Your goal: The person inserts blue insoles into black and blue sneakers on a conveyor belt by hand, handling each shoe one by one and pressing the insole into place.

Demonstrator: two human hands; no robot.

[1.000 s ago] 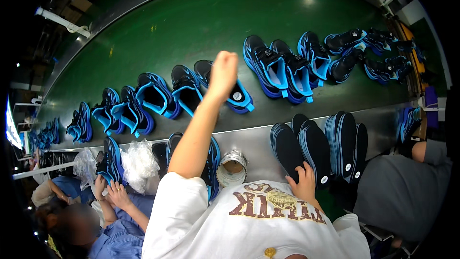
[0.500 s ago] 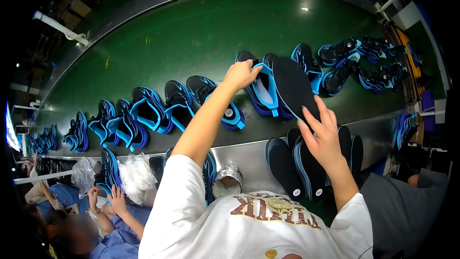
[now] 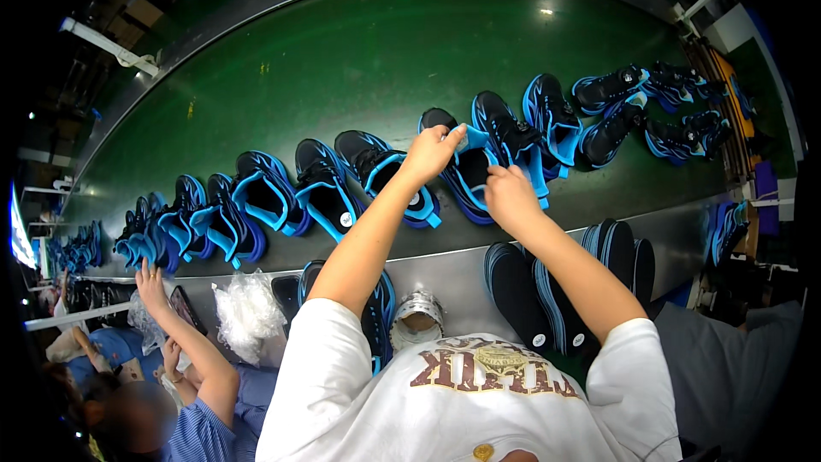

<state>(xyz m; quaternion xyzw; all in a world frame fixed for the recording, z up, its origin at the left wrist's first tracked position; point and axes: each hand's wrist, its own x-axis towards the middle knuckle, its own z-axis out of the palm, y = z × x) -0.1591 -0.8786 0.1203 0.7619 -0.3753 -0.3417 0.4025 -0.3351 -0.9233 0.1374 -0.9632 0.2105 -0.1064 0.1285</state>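
Note:
A black sneaker (image 3: 473, 173) with blue trim lies on the green belt in front of me, toe pointing away. My left hand (image 3: 430, 156) pinches its tongue and pulls the opening wide. Curled at the right rim of that opening is my right hand (image 3: 513, 198); what its fingers grip is hidden. The inside of the shoe looks dark, like the black insole. To its right stands another sneaker (image 3: 506, 124). Closer to my body, spare black insoles (image 3: 516, 291) with blue edges lie on the metal ledge.
A row of sneakers (image 3: 263, 192) runs leftward along the green belt (image 3: 342, 51); several more (image 3: 607, 133) lie at right. On the metal ledge (image 3: 453, 278) are a tape roll (image 3: 417, 316) and clear plastic bags (image 3: 248, 312). A co-worker (image 3: 201, 376) reaches in at lower left.
The insole from my right hand is no longer seen above the shoes, and the shoe's pale inside now looks dark. My right hand moved left to the opening. The co-worker's arm reached toward the belt.

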